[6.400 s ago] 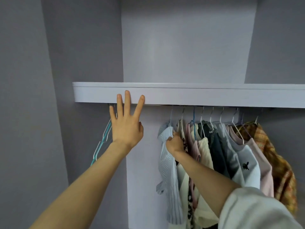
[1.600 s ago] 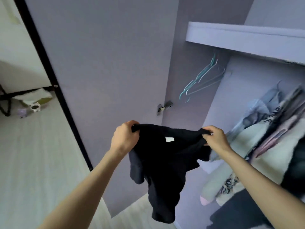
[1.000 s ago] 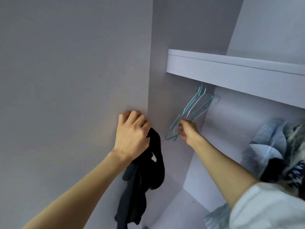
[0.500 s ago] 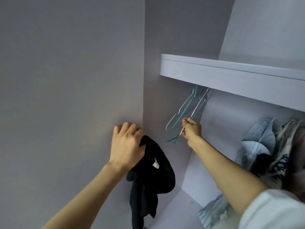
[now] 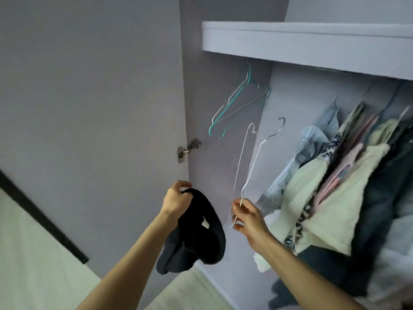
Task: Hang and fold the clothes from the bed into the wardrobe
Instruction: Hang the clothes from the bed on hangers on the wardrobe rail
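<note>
My left hand grips a black garment by its neck; the cloth hangs down bunched, a white label showing inside. My right hand pinches the lower end of a white wire hanger, which is off the rail and stands upright with its hook pointing up to the right. Both hands are in front of the open wardrobe, close together, the hanger just right of the garment.
Several teal and grey empty hangers hang under the shelf at the left end of the rail. Hung clothes crowd the right side. The open wardrobe door with its hinge stands at left.
My right hand has pulled the white hanger off the rail and brought it down. My left hand with the black garment has lowered too, and my view has tilted downward.
</note>
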Action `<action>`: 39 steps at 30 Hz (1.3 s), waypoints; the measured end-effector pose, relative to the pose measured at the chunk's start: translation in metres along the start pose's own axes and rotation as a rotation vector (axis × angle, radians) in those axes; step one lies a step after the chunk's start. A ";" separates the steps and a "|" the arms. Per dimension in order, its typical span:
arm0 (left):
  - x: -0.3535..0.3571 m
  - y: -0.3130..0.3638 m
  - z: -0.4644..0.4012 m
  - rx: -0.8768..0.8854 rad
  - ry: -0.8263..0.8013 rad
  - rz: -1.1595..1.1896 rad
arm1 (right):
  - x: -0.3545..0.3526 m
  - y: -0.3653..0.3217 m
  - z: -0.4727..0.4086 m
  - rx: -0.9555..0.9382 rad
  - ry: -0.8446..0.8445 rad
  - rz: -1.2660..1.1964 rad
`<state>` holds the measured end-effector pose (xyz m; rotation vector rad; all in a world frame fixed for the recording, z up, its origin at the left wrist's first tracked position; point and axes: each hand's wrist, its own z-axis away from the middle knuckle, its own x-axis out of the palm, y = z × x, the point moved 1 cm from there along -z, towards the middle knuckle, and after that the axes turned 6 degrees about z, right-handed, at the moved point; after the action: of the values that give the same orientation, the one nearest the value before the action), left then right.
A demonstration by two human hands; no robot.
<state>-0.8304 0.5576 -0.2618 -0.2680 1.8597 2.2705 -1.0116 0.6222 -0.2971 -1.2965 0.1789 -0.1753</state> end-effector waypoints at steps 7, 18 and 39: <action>0.019 -0.064 0.051 -0.259 -0.189 0.233 | -0.019 0.081 0.067 0.035 -0.132 0.192; 0.016 -0.030 0.054 0.025 -0.520 0.216 | -0.013 0.070 0.063 0.014 -0.145 0.138; -0.062 0.009 0.070 0.450 -0.435 -0.140 | 0.056 -0.067 0.023 -0.011 0.226 -0.712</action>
<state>-0.7741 0.6219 -0.2232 0.1498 1.9621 1.5970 -0.9533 0.6136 -0.2286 -1.3058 -0.0994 -0.9296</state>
